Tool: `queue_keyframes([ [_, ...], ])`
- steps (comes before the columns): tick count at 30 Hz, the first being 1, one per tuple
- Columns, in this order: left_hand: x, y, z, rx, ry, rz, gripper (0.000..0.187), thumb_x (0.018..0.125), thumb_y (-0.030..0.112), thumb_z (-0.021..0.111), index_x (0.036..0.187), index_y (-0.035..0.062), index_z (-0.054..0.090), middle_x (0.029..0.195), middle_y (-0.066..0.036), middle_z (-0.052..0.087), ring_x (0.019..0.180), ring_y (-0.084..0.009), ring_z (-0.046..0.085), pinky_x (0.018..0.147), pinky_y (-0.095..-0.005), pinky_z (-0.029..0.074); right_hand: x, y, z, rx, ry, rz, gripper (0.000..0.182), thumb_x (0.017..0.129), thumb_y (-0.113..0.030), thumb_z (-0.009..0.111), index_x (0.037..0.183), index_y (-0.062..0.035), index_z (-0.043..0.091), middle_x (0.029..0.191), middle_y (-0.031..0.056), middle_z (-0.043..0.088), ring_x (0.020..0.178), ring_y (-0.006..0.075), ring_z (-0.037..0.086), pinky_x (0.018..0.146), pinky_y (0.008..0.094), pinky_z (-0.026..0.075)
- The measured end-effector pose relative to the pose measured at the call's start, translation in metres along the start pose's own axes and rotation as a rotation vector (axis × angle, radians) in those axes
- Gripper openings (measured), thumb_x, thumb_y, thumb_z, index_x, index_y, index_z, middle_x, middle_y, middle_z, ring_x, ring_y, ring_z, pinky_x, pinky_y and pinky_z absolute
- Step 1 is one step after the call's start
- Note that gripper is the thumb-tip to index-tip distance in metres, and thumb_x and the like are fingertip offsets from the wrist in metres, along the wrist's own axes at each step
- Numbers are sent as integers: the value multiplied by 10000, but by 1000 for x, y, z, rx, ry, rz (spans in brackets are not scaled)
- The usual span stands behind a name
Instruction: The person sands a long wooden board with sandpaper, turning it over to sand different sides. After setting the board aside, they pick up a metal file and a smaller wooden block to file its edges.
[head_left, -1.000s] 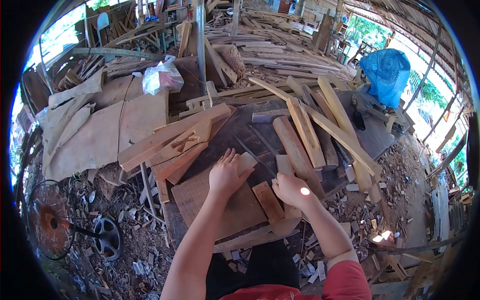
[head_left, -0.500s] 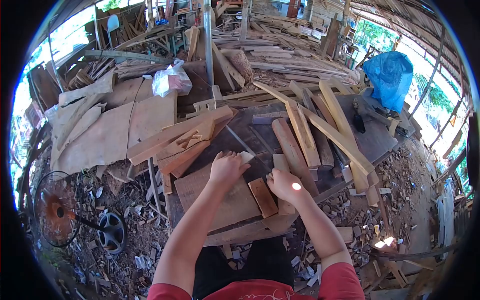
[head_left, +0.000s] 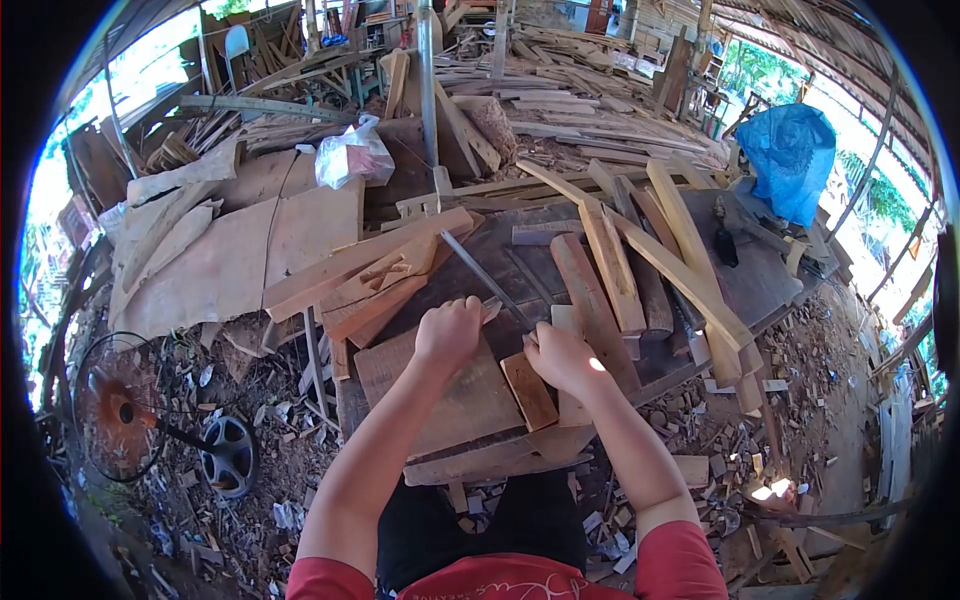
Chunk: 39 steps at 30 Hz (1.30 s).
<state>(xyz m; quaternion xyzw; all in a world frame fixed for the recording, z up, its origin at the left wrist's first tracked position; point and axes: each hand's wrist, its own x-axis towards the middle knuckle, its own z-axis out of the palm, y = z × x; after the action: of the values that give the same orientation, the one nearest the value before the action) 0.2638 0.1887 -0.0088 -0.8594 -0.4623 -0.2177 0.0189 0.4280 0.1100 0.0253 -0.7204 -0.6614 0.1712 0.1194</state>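
Note:
My right hand [head_left: 560, 358] is closed on the near end of a metal file [head_left: 483, 277], a long thin grey bar that slants away to the upper left. The file's far end lies by the stacked wood pieces. Beside it, my left hand [head_left: 450, 332] is closed around a small pale piece of wood [head_left: 491, 309], mostly hidden by the fingers. Whether file and wood touch is hard to see. Under my forearms lies a wide wooden board [head_left: 425, 395]. A short reddish wood block [head_left: 528, 392] rests on its right side, just below my right hand.
Carved wood pieces [head_left: 375, 285] are stacked left of the file. Long wood strips [head_left: 690, 285] lie across the workbench [head_left: 755, 265] at right. A plastic bag [head_left: 353, 155] sits behind, near a metal post [head_left: 427, 100]. A fan [head_left: 125, 410] stands at lower left.
My right hand and the file have shifted slightly up and left, and more of the file shows. My left hand has turned, its fingers closed more tightly round the small wood piece.

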Motion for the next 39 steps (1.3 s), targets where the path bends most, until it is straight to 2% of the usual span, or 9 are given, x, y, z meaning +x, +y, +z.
queue_keyframes([
  [5, 5, -9, -4, 48, 19, 0, 289, 878, 322, 482, 779, 52, 514, 752, -116, 619, 752, -274, 622, 627, -377, 493, 11, -2, 5, -1, 46, -29, 331, 903, -305, 409, 916, -5, 549, 870, 214, 618, 839, 371, 596, 748, 441, 472],
  [7, 8, -10, -9, 29, -60, 25, 431, 820, 469, 530, 822, 37, 526, 785, -160, 620, 774, -315, 613, 655, -403, 482, 12, -3, 7, -4, 52, -30, 333, 903, -306, 409, 917, -5, 550, 872, 212, 619, 841, 369, 597, 746, 441, 472],
  [11, 10, -6, -21, 76, -118, 53, 551, 731, 562, 593, 850, 27, 535, 795, -160, 628, 782, -311, 618, 674, -390, 489, 14, -2, 12, -4, 70, -38, 330, 901, -304, 411, 919, -6, 552, 873, 208, 620, 844, 366, 596, 746, 443, 472],
  [13, 13, 3, -27, 52, -290, -12, 587, 692, 588, 619, 890, 42, 535, 814, -125, 634, 810, -265, 621, 683, -351, 496, 14, -1, 12, -15, 64, -29, 330, 900, -305, 412, 920, -7, 551, 873, 207, 620, 843, 365, 597, 747, 443, 472],
  [17, 9, 4, -12, 11, -216, -38, 581, 685, 561, 639, 904, 35, 529, 963, -137, 607, 932, -251, 588, 699, -347, 496, 16, 6, 18, 19, 88, -34, 331, 897, -303, 443, 848, 13, 527, 840, 241, 599, 825, 406, 573, 725, 468, 451],
  [19, 6, 0, -5, -31, -106, -24, 570, 686, 520, 654, 932, 20, 531, 1121, -161, 527, 1052, -260, 522, 787, -360, 474, 18, 9, 23, -1, 82, -42, 331, 897, -300, 443, 843, 15, 527, 833, 241, 599, 820, 407, 573, 722, 469, 451],
  [22, -4, -2, 10, -83, -6, -43, 570, 703, 476, 653, 991, 0, 530, 1187, -177, 466, 1107, -283, 474, 893, -386, 415, 20, 10, 26, -49, 59, -43, 323, 898, -299, 429, 867, 5, 534, 829, 224, 610, 810, 388, 588, 715, 463, 463],
  [31, -9, -8, 28, -221, 64, -110, 639, 742, 459, 622, 1172, -4, 524, 1292, -165, 460, 1245, -285, 382, 1005, -390, 318, 21, 5, 26, -100, 77, -45, 314, 902, -293, 414, 882, -8, 544, 805, 199, 624, 784, 359, 609, 697, 446, 485],
  [39, -11, -8, 26, -239, 75, -129, 654, 739, 478, 620, 1170, -3, 526, 1291, -153, 466, 1229, -270, 407, 1001, -369, 332, 25, 3, 24, -182, 59, -56, 299, 892, -273, 422, 894, -6, 557, 834, 190, 633, 792, 349, 616, 706, 434, 492],
])
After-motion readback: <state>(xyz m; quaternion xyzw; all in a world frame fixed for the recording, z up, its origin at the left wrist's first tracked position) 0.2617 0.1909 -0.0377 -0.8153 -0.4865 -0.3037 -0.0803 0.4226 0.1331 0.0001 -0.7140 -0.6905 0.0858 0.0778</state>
